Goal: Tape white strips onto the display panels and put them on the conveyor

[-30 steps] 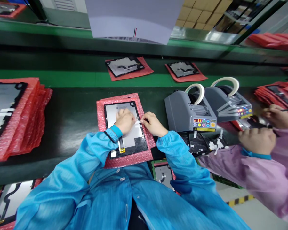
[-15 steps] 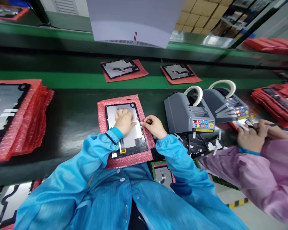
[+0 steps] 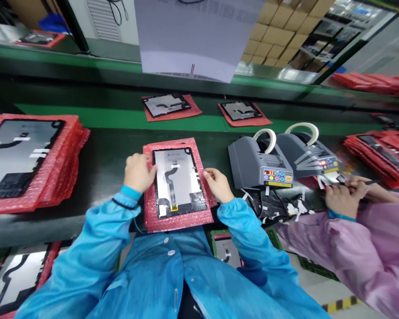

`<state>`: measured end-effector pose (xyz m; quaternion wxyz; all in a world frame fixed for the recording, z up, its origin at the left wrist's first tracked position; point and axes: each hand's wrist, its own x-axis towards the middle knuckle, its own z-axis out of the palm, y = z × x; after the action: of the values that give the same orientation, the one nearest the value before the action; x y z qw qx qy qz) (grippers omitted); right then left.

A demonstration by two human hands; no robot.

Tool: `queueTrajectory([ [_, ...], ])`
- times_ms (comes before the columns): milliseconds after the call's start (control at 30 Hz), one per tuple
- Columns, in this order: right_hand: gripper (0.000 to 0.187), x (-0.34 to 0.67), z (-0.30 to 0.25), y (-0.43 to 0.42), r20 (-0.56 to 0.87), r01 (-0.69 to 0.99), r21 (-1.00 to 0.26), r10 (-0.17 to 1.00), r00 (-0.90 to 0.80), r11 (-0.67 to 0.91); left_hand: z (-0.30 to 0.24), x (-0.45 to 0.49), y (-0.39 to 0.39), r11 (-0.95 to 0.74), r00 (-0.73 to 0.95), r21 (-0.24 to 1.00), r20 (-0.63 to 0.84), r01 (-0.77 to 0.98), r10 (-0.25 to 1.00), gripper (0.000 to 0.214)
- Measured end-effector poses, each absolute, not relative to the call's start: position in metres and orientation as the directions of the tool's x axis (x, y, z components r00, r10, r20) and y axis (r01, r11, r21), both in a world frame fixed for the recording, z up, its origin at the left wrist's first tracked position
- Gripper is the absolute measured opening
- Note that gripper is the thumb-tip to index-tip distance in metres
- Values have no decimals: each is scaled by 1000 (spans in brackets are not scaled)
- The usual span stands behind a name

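Observation:
A tablet screen panel (image 3: 186, 177) lies back side up on red bubble-wrap bags (image 3: 182, 224) in front of me. A black flex cable (image 3: 170, 184) with a yellow end runs down its silver back. At the left edge of the bags is my left hand (image 3: 138, 172), thumb apart from the fingers and its tip by the panel's edge. My right hand (image 3: 218, 184) is at the right edge, thumb and forefinger pressed together; whatever is between them is too small to make out.
Two grey tape dispensers (image 3: 261, 161) stand to the right, beside a co-worker's hands (image 3: 344, 195). At left is a stack of bagged panels (image 3: 66, 177). Two more panels (image 3: 166, 105) lie on the green strip behind. A white paper sheet (image 3: 196, 40) hangs ahead.
My left hand has lifted off the panel's middle and moved left to its edge, uncovering the flex cable. My right hand has shifted slightly outward from the panel. The view has tilted a little.

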<state>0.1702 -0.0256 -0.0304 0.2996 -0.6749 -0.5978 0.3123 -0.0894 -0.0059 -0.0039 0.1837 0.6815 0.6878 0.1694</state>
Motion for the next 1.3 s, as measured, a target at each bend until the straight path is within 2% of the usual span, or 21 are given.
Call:
queueTrajectory([
  [67, 19, 166, -28, -19, -137, 619, -771, 988, 69, -151, -14, -113, -19, 139, -80, 514, -136, 846, 987, 27],
  [133, 18, 158, -24, -16, -91, 659, -744, 994, 62, -109, -25, -121, -31, 199, -78, 565, -231, 800, 970, 21],
  [167, 17, 154, -22, -16, -31, 672, -737, 996, 79, -76, -29, -119, -34, 202, -76, 587, -231, 784, 970, 18],
  [233, 19, 148, -17, -18, 53, 636, -770, 989, 134, -45, -36, -110, -37, 174, -97, 605, -158, 777, 983, 15],
  [267, 23, 145, -15, -20, 35, 574, -817, 988, 150, -59, -38, -105, -37, 155, -104, 602, -119, 783, 987, 15],
  [367, 38, 136, -4, -23, -174, 273, -945, 984, 39, -178, -37, -93, -37, 116, -95, 584, -67, 803, 993, 17],
  [433, 45, 129, 9, -21, -221, 141, -967, 973, -70, -210, -30, -92, -39, 111, -100, 586, -53, 803, 994, 18],
  [533, 46, 105, 32, -7, -147, 84, -987, 982, -123, -137, -4, -113, -42, 140, -165, 614, -16, 777, 986, 18],
  [600, 42, 71, 46, 13, -91, 61, -995, 980, -178, -82, 24, -148, -40, 209, -277, 611, 19, 763, 961, 18],
  [767, 24, -83, 52, 61, 33, 2, -999, 938, -346, 36, 99, -283, -30, 467, -562, 438, 112, 768, 820, 20],
  [833, 17, -147, 45, 67, 1, 76, -997, 941, -339, 28, 111, -327, -24, 535, -605, 377, 91, 756, 791, 21],
  [933, 18, -205, 32, 64, -164, 359, -933, 919, -359, -26, 100, -365, -16, 566, -615, 340, 51, 751, 787, 20],
  [1000, 21, -212, 23, 70, -261, 537, -843, 853, -451, 26, 81, -381, -14, 574, -616, 339, 20, 745, 788, 22],
  [1067, 30, -193, 17, 93, -297, 659, -738, 808, -509, 144, 62, -398, -14, 544, -587, 364, 11, 756, 809, 29],
  [1133, 38, -154, 14, 134, -270, 783, -588, 863, -427, 204, 51, -413, -15, 475, -522, 381, 23, 793, 853, 32],
  [1200, 34, -103, 16, 181, -197, 905, -408, 957, -211, 116, 50, -418, -20, 443, -502, 354, 92, 824, 860, 34],
  [1267, 32, -53, 19, 225, -150, 949, -315, 988, -43, -6, 56, -401, -33, 290, -395, 322, 332, 901, 857, 37],
  [1300, 33, -33, 19, 243, -130, 959, -278, 991, 22, -57, 59, -383, -44, 148, -268, 296, 420, 944, 867, 37],
])
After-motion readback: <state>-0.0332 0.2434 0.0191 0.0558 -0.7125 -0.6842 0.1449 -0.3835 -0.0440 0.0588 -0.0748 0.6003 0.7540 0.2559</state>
